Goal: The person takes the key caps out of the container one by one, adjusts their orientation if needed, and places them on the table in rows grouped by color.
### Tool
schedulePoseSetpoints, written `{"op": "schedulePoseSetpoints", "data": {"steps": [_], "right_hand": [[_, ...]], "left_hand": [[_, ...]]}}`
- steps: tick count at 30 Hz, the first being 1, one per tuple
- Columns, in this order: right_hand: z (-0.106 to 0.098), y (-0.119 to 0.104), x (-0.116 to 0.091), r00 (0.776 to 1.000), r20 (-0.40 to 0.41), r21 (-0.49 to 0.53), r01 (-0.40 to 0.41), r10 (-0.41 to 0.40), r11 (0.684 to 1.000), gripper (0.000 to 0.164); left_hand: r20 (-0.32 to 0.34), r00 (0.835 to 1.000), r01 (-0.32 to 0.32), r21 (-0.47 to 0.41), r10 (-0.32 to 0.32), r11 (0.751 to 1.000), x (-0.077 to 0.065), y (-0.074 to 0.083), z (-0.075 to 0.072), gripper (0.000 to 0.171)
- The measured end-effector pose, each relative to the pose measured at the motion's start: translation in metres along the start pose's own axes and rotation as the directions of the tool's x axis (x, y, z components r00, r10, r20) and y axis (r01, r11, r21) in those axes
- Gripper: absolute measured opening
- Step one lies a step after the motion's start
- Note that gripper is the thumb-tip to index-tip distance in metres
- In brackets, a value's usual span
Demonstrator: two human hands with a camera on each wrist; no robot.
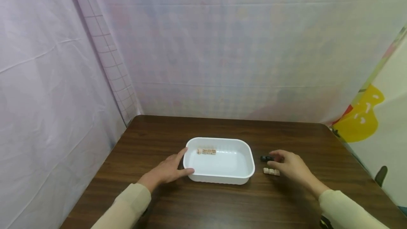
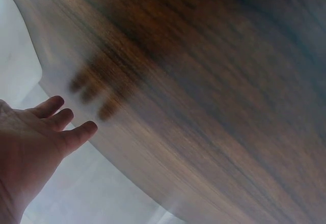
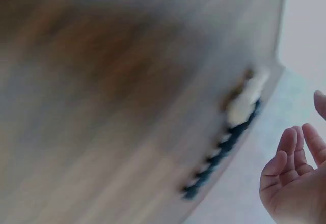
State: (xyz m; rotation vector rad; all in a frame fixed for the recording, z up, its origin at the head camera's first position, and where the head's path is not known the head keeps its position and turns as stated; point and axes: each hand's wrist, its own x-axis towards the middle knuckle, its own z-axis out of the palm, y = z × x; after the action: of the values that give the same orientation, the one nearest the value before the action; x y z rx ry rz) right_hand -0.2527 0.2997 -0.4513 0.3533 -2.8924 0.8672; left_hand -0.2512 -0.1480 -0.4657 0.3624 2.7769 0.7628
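A left hand [image 1: 168, 168], fingers spread, is touching a white rectangular plastic tray [image 1: 219, 178]; a right hand [image 1: 292, 166], loosely parted, apparently gripping nothing, is hovering at a small black elongated object [image 1: 264, 158] right of it, its low fingers risking nudging the nearer beige segmented strip [image 1: 269, 171].

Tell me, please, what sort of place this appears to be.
Probably a curtained-off work corner: pale sheets hang behind and beside a wooden table, which bears a white tray.
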Motion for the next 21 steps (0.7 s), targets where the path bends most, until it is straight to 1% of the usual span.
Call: {"op": "schedulePoseSetpoints", "data": {"steps": [2,6,9,13,16,20,21], "right_hand": [[0.002,-0.012,0.007,1.0,-0.02,0.005,0.018,-0.018,1.0,0.044],[0.01,-0.042,0.022,0.999,-0.02,0.054,0.032,-0.031,0.998,0.046],[0.018,-0.065,0.035,0.999,-0.002,0.073,0.041,-0.041,0.997,0.045],[0.033,-0.091,0.054,0.995,0.024,0.061,0.091,-0.093,0.994,0.039],[0.047,-0.103,0.067,0.991,0.064,0.053,0.113,-0.116,0.992,0.036],[0.068,-0.114,0.081,0.988,0.117,0.012,0.1,-0.1,0.995,0.036],[0.073,-0.117,0.083,0.986,0.125,-0.004,0.108,-0.107,0.994,0.035]], "left_hand": [[-0.001,1.0,-0.004,0.0,0.004,1.0,0.0,0.0,0.0,0.098],[-0.01,0.999,-0.031,0.001,0.031,1.0,-0.002,0.0,0.0,0.098],[-0.017,0.999,-0.048,0.001,0.048,0.999,-0.003,0.001,-0.001,0.099],[-0.017,0.999,-0.046,-0.004,0.046,0.999,-0.003,0.0,-0.001,0.099],[-0.018,0.999,-0.046,-0.004,0.046,0.999,-0.003,-0.001,0.0,0.099],[-0.021,0.998,-0.053,-0.003,0.053,0.999,-0.001,-0.003,0.001,0.099],[-0.022,0.998,-0.054,-0.003,0.054,0.999,-0.001,-0.004,0.001,0.099]]}}
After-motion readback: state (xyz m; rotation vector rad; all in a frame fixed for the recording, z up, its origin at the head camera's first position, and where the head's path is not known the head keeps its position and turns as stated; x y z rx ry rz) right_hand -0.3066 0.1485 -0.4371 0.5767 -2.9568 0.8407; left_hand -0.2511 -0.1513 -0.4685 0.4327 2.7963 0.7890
